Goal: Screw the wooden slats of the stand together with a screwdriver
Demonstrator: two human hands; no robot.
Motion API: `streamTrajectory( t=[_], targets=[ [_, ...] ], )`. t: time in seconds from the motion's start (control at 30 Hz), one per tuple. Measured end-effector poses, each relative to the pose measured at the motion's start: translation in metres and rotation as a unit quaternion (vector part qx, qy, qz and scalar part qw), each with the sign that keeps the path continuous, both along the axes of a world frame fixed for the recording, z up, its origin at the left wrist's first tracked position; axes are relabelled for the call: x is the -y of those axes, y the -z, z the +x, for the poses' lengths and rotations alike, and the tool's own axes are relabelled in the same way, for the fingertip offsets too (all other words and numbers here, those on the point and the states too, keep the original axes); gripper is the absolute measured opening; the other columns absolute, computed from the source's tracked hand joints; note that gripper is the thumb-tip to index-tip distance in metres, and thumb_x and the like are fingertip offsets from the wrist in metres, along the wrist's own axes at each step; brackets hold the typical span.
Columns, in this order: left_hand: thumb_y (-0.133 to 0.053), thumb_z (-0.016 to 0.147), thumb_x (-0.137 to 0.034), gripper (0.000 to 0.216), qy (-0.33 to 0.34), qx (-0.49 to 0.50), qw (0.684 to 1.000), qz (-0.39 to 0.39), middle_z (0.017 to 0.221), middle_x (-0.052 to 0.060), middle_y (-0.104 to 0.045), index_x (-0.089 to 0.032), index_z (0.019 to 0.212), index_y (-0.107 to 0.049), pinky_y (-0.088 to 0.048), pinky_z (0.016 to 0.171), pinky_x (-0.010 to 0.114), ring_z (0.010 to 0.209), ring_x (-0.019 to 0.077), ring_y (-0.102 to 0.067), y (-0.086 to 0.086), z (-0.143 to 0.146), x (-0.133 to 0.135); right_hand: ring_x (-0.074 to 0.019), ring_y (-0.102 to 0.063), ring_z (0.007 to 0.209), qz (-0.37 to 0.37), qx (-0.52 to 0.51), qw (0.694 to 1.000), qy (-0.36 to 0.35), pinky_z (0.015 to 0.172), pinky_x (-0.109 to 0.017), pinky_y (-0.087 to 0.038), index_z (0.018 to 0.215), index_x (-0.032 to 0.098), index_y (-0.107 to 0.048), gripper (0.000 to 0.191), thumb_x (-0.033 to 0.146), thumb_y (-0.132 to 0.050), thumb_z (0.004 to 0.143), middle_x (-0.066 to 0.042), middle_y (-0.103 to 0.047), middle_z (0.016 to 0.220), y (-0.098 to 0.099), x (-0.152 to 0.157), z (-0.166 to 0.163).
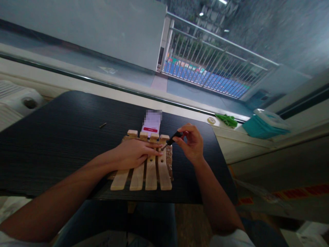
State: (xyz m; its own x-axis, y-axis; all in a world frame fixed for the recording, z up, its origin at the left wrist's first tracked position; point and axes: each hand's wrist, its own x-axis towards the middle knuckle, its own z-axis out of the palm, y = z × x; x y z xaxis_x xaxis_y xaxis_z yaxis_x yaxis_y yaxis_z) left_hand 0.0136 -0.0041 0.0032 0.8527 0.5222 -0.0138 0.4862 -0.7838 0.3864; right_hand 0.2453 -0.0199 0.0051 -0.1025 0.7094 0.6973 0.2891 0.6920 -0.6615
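Several pale wooden slats [144, 171] lie side by side on a black table [59, 144], with holes drilled through them. My left hand [133, 153] rests flat on top of the slats, fingers stretched out to the right. My right hand [191, 142] is closed round a small black-handled tool [173, 138], pinched between thumb and fingers. Its tip points down-left to the rightmost slat, close to my left fingertips. A clear plastic wrapper [169, 158] sits under the slats' right edge.
A white and red card [152, 124] stands behind the slats. A small screw or pin [102, 125] lies on the table farther left. On the sill to the right are a teal box [264, 125], a green cloth [227, 120] and a tape roll [211, 120].
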Motion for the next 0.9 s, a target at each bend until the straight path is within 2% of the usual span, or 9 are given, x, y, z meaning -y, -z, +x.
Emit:
streamTrajectory(
  t=[0.17, 0.33, 0.53, 0.7, 0.9],
  targets=[
    [-0.044, 0.092, -0.014, 0.049, 0.001, 0.005, 1.0, 0.01, 0.144, -0.009, -0.05, -0.04, 0.13, -0.061, -0.043, 0.109, 0.036, 0.131, 0.0193, -0.052, 0.0015, -0.0002, 0.0, -0.0107, -0.053, 0.066, 0.0, 0.023, 0.999, -0.039, 0.054, -0.027, -0.046, 0.104, 0.031, -0.064, 0.023, 0.025, -0.068, 0.082, 0.002, -0.061, 0.087, -0.0017, 0.001, 0.0015],
    [-0.045, 0.091, -0.013, 0.049, 0.007, -0.006, 1.0, 0.019, 0.145, -0.008, -0.05, -0.039, 0.131, -0.06, -0.042, 0.11, 0.036, 0.131, 0.0198, -0.053, -0.0002, 0.0001, -0.0003, -0.0149, -0.066, 0.086, -0.041, 0.044, 0.996, -0.06, 0.064, -0.032, -0.053, 0.112, 0.032, -0.06, 0.024, 0.024, -0.057, 0.089, -0.002, -0.07, 0.11, -0.0016, 0.0054, 0.0018],
    [-0.044, 0.091, -0.013, 0.05, 0.006, -0.011, 1.0, 0.008, 0.145, -0.008, -0.049, -0.039, 0.131, -0.06, -0.043, 0.109, 0.039, 0.132, 0.0215, -0.052, -0.0014, 0.001, -0.0003, -0.0151, -0.069, 0.081, -0.082, 0.026, 0.995, -0.046, 0.065, -0.034, -0.055, 0.109, 0.03, -0.061, 0.022, 0.028, -0.062, 0.088, -0.001, -0.071, 0.096, 0.0021, 0.0059, 0.0031],
    [-0.045, 0.09, -0.013, 0.051, 0.0, -0.011, 1.0, 0.008, 0.145, -0.009, -0.049, -0.041, 0.13, -0.06, -0.044, 0.108, 0.039, 0.13, 0.0212, -0.053, -0.0014, 0.001, 0.0004, -0.0151, -0.068, 0.076, -0.071, 0.005, 0.997, -0.028, 0.06, -0.031, -0.052, 0.106, 0.03, -0.063, 0.022, 0.028, -0.068, 0.084, 0.001, -0.068, 0.085, 0.0031, 0.0036, 0.0028],
    [-0.045, 0.09, -0.012, 0.051, 0.004, -0.005, 1.0, 0.012, 0.145, -0.009, -0.049, -0.041, 0.13, -0.06, -0.045, 0.107, 0.039, 0.13, 0.0214, -0.053, -0.0024, 0.0009, 0.0008, -0.0133, -0.066, 0.071, -0.067, -0.013, 0.997, -0.021, 0.058, -0.029, -0.05, 0.102, 0.031, -0.063, 0.023, 0.029, -0.072, 0.08, 0.002, -0.067, 0.083, 0.0046, 0.0025, 0.0029]
  ],
)
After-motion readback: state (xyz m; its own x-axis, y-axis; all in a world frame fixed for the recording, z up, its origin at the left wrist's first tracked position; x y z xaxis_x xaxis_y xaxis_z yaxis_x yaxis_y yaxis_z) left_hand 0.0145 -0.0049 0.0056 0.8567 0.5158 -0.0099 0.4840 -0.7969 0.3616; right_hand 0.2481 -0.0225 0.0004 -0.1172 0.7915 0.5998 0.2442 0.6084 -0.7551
